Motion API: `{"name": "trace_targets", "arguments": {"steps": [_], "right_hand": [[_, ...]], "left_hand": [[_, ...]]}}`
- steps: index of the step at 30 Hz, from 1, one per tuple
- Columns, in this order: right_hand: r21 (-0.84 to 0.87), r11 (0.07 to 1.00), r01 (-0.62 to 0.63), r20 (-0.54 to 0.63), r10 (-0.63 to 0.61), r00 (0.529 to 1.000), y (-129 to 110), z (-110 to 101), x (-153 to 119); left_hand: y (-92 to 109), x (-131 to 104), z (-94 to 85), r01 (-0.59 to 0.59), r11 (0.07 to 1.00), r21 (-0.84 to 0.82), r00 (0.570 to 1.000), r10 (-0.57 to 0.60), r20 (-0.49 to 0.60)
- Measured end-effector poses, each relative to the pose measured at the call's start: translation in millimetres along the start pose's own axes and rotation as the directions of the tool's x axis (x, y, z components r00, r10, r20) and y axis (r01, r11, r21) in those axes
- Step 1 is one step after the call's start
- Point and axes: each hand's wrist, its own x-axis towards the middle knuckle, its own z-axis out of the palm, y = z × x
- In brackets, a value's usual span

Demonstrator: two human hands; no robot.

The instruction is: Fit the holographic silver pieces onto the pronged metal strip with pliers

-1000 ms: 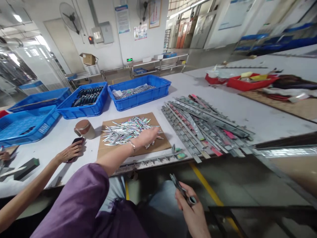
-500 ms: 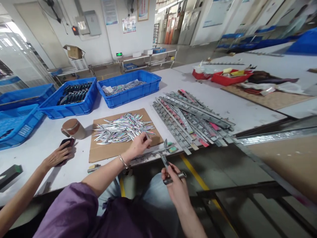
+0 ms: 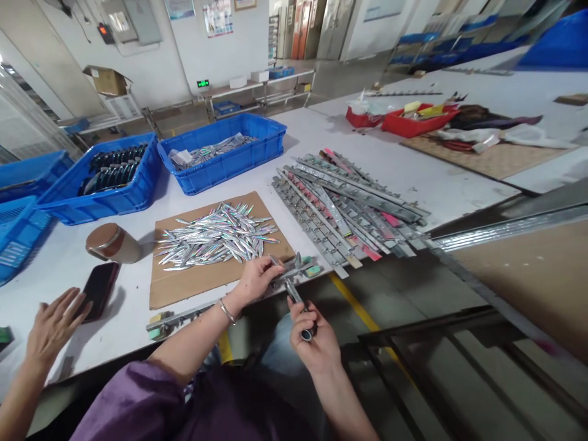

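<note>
My left hand [image 3: 254, 279] is at the table's front edge, fingers pinched on a thin shiny sliver [image 3: 274, 263] next to the cardboard sheet [image 3: 197, 283]. My right hand [image 3: 311, 340] is below the edge, over my lap, gripping a dark slim tool [image 3: 296, 296] whose tip points up toward my left fingers. A heap of iridescent slivers [image 3: 215, 240] lies on the cardboard just beyond my left hand. A metal rail [image 3: 184, 316] with green end pieces runs along the table edge under my left wrist.
A stack of long metal racks [image 3: 349, 205] lies to the right of the cardboard. Blue crates [image 3: 220, 160] [image 3: 113, 196] stand behind, one with slivers, one with dark parts. Another person's hand [image 3: 52, 326] hovers by a phone [image 3: 97, 289]; a brown jar [image 3: 113, 243] lies nearby. Red trays [image 3: 413, 122] sit far right.
My left hand left the heap and drew back to the table edge with a sliver. My right hand rose with the tool to meet it. The other person's hand came off the phone.
</note>
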Motion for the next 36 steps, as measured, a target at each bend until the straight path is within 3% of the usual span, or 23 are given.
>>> {"name": "trace_targets", "arguments": {"steps": [4,7,9,11,12,14,17,18,20,22,25,27,29,30,32,34,36], "right_hand": [[0.043,0.999,-0.025,0.086,0.022,0.996,4,-7,3],[-0.187,0.972,0.143,0.198,-0.105,0.975,7,-8,4],[-0.406,0.861,0.305,0.283,-0.199,0.938,10,-7,5],[-0.600,0.665,0.445,0.336,-0.295,0.894,13,-9,8],[-0.694,0.505,0.514,0.361,-0.373,0.855,14,-10,9],[-0.812,0.110,0.574,0.444,-0.523,0.728,15,-14,11],[-0.791,-0.398,0.465,0.610,-0.578,0.542,10,-18,11],[-0.754,-0.513,0.410,0.656,-0.554,0.513,8,-17,10],[-0.676,-0.665,0.319,0.713,-0.480,0.511,3,-15,9],[-0.663,-0.678,0.318,0.702,-0.414,0.580,0,-11,9],[-0.722,-0.575,0.385,0.642,-0.350,0.682,-2,-7,10],[-0.747,-0.512,0.424,0.642,-0.392,0.659,-4,-9,9],[-0.752,-0.472,0.460,0.656,-0.470,0.590,-7,-12,6],[-0.729,-0.512,0.454,0.682,-0.487,0.546,-8,-13,4],[-0.618,-0.697,0.363,0.764,-0.425,0.485,-11,-12,1],[-0.460,-0.857,0.232,0.825,-0.316,0.469,-12,-7,1],[-0.447,-0.871,0.205,0.817,-0.304,0.491,-10,-2,4]], "left_hand": [[0,1,0.3,-0.001,1.000,0.013,1.000,0.000,0.029],[0,2,-0.4,0.002,1.000,0.027,0.999,-0.003,0.038],[1,2,-0.9,-0.002,0.999,0.042,0.999,0.000,0.039],[3,1,-1.3,-0.001,0.999,0.053,0.999,-0.001,0.043],[4,0,-1.5,-0.001,0.998,0.060,0.999,-0.002,0.048],[6,0,-1.3,-0.018,0.996,0.083,0.998,0.013,0.061],[9,0,0.3,-0.085,0.984,0.154,0.993,0.072,0.090],[9,0,1.2,-0.107,0.976,0.189,0.991,0.088,0.104],[11,1,3.2,-0.133,0.956,0.263,0.986,0.102,0.130],[12,1,5.0,-0.150,0.935,0.323,0.983,0.107,0.146],[13,0,6.6,-0.180,0.905,0.384,0.980,0.129,0.154],[14,-1,7.1,-0.195,0.884,0.426,0.977,0.137,0.162],[15,-2,7.3,-0.197,0.867,0.458,0.977,0.135,0.166],[15,-2,7.4,-0.197,0.863,0.465,0.977,0.134,0.166],[14,-1,7.5,-0.200,0.864,0.461,0.976,0.136,0.169],[12,-1,7.7,-0.205,0.874,0.440,0.975,0.142,0.174],[9,0,8.1,-0.209,0.882,0.423,0.974,0.148,0.171]]}}
